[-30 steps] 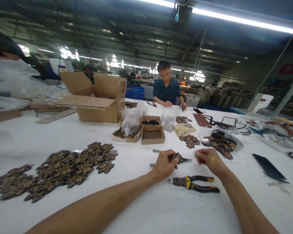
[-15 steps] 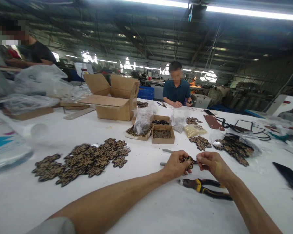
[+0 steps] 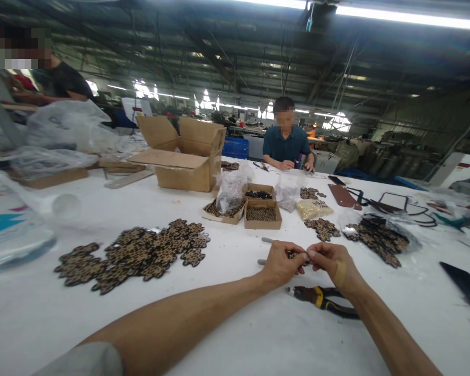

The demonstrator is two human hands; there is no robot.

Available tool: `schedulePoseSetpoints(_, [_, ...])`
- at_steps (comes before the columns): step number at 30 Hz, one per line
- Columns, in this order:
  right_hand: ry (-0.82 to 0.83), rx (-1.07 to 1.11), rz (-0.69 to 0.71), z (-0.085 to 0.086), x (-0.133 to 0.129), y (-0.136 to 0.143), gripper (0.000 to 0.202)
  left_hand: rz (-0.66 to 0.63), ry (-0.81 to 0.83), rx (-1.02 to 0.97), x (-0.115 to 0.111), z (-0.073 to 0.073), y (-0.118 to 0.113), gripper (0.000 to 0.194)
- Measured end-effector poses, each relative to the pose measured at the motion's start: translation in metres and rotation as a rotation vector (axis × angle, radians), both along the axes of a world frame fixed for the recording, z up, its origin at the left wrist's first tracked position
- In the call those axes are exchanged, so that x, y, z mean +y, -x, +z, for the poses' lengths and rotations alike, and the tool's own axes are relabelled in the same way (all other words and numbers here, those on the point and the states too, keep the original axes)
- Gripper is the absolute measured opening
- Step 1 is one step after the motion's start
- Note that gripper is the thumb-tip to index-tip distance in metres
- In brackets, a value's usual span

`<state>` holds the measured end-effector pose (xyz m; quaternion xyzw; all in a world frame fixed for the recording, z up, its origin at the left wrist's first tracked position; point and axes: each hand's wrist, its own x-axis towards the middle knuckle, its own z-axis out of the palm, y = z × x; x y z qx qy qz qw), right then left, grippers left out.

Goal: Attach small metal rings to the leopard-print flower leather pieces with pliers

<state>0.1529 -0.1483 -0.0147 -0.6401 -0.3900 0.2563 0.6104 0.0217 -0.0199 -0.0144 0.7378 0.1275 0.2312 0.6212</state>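
My left hand (image 3: 278,264) is closed around a small leopard-print patch (image 3: 294,255) with a dark edge, mostly covered by the fingers. Thumb and fingertips of my right hand (image 3: 332,262) are pinched together at the patch's right edge, touching the left fingertips; whatever lies in that pinch is too small to make out. Just below both hands, pliers (image 3: 311,295) with black and yellow handles lie on the white table (image 3: 235,324). Two grey handle ends (image 3: 261,261) of another tool stick out left of my left hand.
Leopard-print patches (image 3: 141,253) are heaped at the left. Beyond my hands stand small boxes of metal studs (image 3: 261,214) and a large open carton (image 3: 184,175). Bagged patches (image 3: 379,237) and a dark flat object (image 3: 462,284) lie right. A person (image 3: 285,143) sits opposite.
My right hand has moved slightly left, right up against the left fingers. The patch has tilted and is more hidden now. The person opposite has shifted their hands.
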Motion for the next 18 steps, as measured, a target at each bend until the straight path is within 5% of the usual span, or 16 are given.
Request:
schedulePoseSetpoints(12, [0.041, -0.069, -0.045, -0.004, 0.007, 0.004, 0.040, 0.105, -0.257, 0.007, 0.002, 0.001, 0.002, 0.021])
schedulePoseSetpoints(18, [0.086, -0.691, -0.094, -0.016, -0.005, -0.007, 0.042, 0.525, -0.641, 0.135, 0.028, 0.004, -0.004, 0.014])
